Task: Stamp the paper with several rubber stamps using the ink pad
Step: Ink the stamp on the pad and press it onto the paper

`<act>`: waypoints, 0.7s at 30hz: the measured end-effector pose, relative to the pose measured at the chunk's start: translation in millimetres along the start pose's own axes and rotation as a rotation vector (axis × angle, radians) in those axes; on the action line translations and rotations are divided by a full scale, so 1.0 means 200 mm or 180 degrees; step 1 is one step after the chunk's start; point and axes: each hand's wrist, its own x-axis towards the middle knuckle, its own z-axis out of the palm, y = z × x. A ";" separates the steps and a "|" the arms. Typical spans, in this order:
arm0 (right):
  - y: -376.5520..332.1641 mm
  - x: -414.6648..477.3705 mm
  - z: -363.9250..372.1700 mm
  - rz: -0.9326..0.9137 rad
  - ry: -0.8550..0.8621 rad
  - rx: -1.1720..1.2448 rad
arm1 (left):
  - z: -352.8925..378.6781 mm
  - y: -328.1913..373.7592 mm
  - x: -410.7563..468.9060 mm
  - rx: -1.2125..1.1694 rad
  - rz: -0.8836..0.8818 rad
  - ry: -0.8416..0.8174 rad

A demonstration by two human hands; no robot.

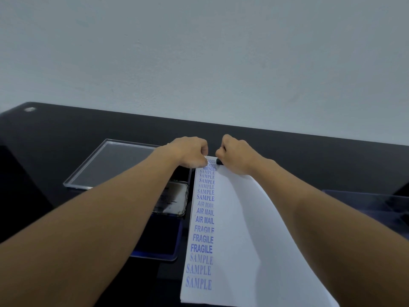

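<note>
Head | left hand (190,151) curled, holding paper (234,220) | right hand (238,155) grips stamp (219,161)

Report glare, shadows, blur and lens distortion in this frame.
Head view: wide-angle lens stretches the left forearm; the glossy black table's far edge slopes down rightward; light soft and even, shadows faint; pale sheen on the clear plastic tray; blue stamped words on the white paper sheet are legible.

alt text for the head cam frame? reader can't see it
Right hand holds a black stamp at the far end of a white paper; the curled left hand rests beside it. Blue SAMPLE, FRAGILE, AIR MAIL and AMENDED prints line the paper's left side, an open ink pad lying to its left.
</note>
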 end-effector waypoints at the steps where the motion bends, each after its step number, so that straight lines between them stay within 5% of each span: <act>1: 0.00 0.00 0.00 -0.0002 0.0004 -0.0005 | 0.00 0.00 0.00 -0.0003 -0.0004 -0.0003; 21: 0.00 0.00 0.01 0.0051 0.0055 0.0047 | 0.01 -0.02 0.02 0.0018 -0.0022 0.0000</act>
